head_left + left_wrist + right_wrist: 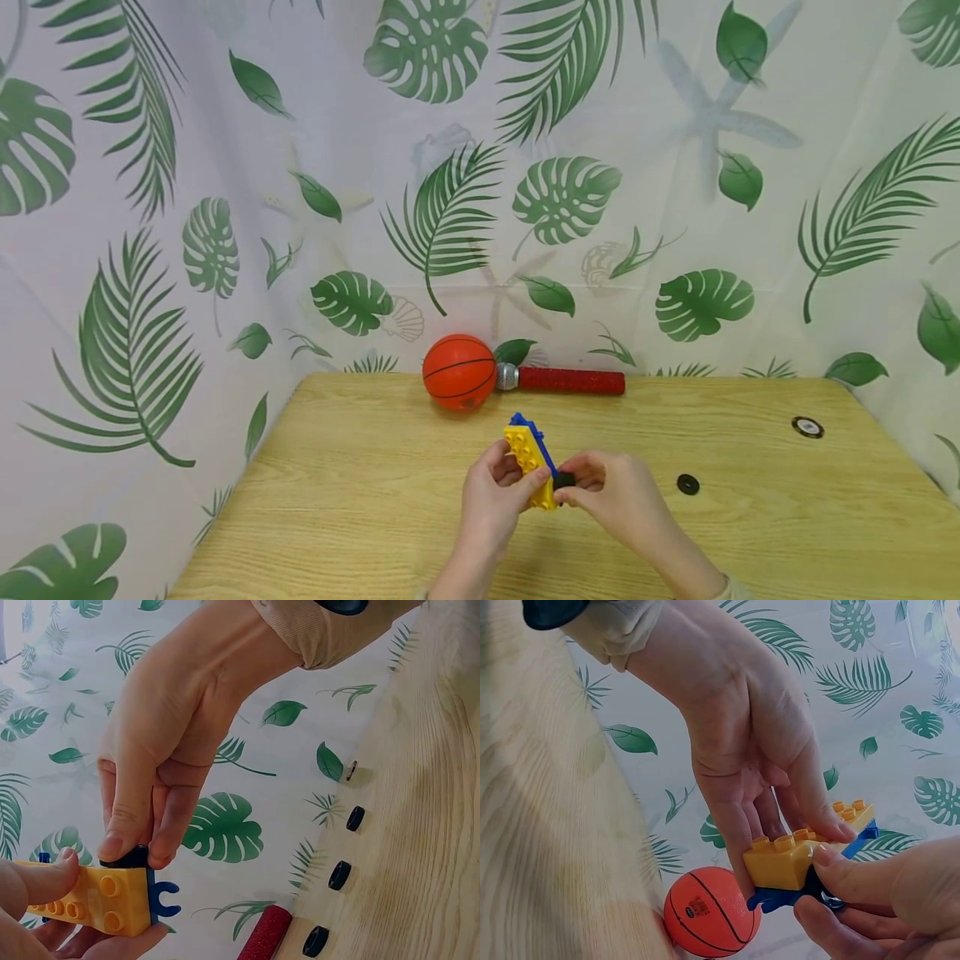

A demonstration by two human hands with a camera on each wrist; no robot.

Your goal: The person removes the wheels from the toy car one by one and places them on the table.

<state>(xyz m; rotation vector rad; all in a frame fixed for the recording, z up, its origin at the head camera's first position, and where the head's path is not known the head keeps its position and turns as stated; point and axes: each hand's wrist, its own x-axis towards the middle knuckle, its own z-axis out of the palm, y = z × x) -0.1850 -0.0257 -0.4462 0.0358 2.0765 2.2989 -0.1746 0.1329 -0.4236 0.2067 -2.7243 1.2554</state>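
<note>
My left hand [495,492] grips a toy car base made of a yellow studded block [525,450] on a blue chassis [542,442], tilted above the table. Thumb and fingers of my right hand [618,492] pinch a black wheel [564,480] against the chassis side. Seen in the left wrist view, the right hand [161,757] presses this wheel [127,858] next to the blue hook [166,898] at one end. The right wrist view has the left hand [757,742] around the yellow block [776,864]; fingers mostly cover the wheel there.
On the wooden table [337,500], a loose black wheel [687,484] lies right of my hands, a round chip [807,427] farther right. More wheels [340,875] show in the left wrist view. An orange ball [459,372] and red microphone [570,381] sit along the back.
</note>
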